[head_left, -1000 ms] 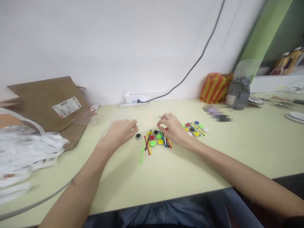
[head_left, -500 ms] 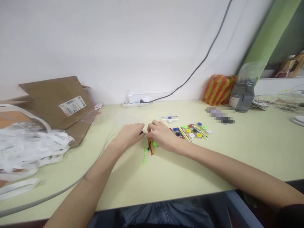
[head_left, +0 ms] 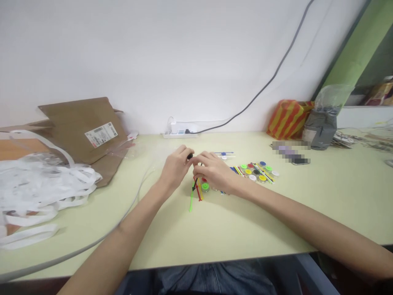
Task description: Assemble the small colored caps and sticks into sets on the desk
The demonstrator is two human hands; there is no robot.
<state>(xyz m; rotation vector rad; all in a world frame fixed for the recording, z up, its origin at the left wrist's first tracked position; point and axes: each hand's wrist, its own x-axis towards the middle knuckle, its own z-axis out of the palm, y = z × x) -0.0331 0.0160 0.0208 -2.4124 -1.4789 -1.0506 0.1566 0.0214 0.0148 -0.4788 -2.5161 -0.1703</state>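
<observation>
My left hand (head_left: 175, 167) is closed, pinching a small black disc (head_left: 190, 156) between thumb and fingertips. Close against it, my right hand (head_left: 215, 171) has its fingers curled round the upper end of a black plastic arrow (head_left: 195, 183), which slants downward. Below the hands lie a lime-green arrow (head_left: 190, 201), a red arrow (head_left: 198, 193) and a yellow arrow beside a clear disc with a green cap (head_left: 205, 187). Part of this group is hidden behind my right hand. Farther back is a blue arrow (head_left: 223, 153) with a white one alongside.
Several capped discs (head_left: 252, 177) and arrows lie right of my hands. A power strip (head_left: 181, 134) sits against the wall. Brown cardboard (head_left: 73, 119) and white strapping (head_left: 46, 184) cover the left side. A striped bag (head_left: 285, 119), grey pouch (head_left: 321, 129) and phone (head_left: 299, 160) are at the right.
Both hands have risen slightly and come together. The black disc in my left hand shows more clearly, and more of the black arrow is visible. The view has shifted a little to the left.
</observation>
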